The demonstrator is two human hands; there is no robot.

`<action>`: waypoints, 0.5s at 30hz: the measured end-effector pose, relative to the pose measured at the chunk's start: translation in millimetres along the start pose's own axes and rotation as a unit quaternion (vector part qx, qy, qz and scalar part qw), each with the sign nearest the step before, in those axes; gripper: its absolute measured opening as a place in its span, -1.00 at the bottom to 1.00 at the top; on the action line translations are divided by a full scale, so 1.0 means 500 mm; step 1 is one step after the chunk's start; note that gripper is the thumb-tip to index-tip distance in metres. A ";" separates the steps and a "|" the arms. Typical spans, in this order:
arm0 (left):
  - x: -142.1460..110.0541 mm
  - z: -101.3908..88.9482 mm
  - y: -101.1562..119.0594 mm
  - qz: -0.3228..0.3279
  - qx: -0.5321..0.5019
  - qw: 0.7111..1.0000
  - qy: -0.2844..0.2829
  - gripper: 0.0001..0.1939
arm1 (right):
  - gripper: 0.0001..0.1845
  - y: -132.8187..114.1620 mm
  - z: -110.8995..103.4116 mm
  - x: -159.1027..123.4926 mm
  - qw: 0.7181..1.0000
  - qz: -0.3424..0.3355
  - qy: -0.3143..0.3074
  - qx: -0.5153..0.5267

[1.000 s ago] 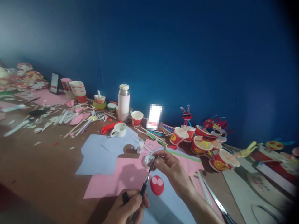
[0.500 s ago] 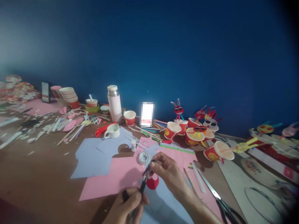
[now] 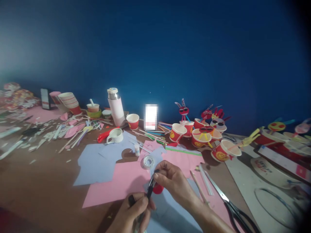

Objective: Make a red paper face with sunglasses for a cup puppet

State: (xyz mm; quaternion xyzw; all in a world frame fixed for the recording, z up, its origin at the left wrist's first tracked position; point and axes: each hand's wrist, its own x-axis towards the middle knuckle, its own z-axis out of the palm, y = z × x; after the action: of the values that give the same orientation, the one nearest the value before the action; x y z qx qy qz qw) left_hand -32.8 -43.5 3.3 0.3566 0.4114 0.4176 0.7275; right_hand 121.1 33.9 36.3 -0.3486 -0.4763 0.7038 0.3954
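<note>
My left hand (image 3: 136, 207) is closed around a slim black pen (image 3: 150, 191), its upper part slanting toward my right hand. A short black stub (image 3: 131, 200), perhaps a cap, sticks up between the left fingers. My right hand (image 3: 170, 178) pinches a small black piece (image 3: 156, 171) at the pen's far end; its shape is mostly hidden by the fingers. Below the hands, a red cut-out (image 3: 158, 188) lies on blue paper (image 3: 175, 213), partly covered. A white tape roll (image 3: 148, 161) rests just beyond on the paper.
Black-handled scissors (image 3: 227, 200) lie at right, near clear sticks (image 3: 206, 181). Red paper cups (image 3: 178, 132) with paper figures stand behind. A thermos (image 3: 116, 110), white mug (image 3: 115, 136), small bottle (image 3: 137, 149) and paper scraps (image 3: 48, 132) spread leftward.
The pen and black piece have drawn closer together and shifted slightly. My right hand sits a little lower, and more of the red cut-out is covered. The view has moved a little.
</note>
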 end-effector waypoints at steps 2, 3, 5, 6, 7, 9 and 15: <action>0.002 0.002 -0.002 0.006 0.006 1.000 -0.001 -0.53 | -0.64 0.006 0.000 -0.002 1.000 -0.002 -0.002 0.001; 0.002 0.003 -0.004 0.009 0.010 1.000 -0.001 -0.53 | -0.64 0.009 0.000 -0.004 1.000 -0.004 0.000 0.001; 0.002 0.006 -0.007 0.013 0.020 1.000 -0.002 -0.54 | -0.63 0.016 0.001 -0.010 1.000 -0.011 0.008 0.003; 0.001 0.008 -0.010 0.013 0.025 1.000 -0.003 -0.55 | -0.63 0.020 0.001 -0.014 1.000 -0.014 0.013 0.003; -0.001 0.010 -0.013 0.010 0.030 0.999 -0.003 -0.55 | -0.63 0.024 0.001 -0.018 1.000 -0.017 0.017 0.001; -0.007 0.012 -0.019 -0.007 0.036 0.999 0.010 -0.54 | -0.65 0.032 0.000 -0.029 0.999 -0.023 0.021 -0.014; -0.011 0.020 -0.020 -0.045 0.008 0.999 0.008 -0.54 | -0.66 0.046 0.004 -0.048 0.998 -0.043 0.028 -0.030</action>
State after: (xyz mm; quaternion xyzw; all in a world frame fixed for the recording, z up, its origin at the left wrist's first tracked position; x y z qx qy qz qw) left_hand -22.3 -54.2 0.5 0.3402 0.4357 0.3841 0.7395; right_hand 124.7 6.6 18.0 -0.3590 -0.5003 0.6616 0.4279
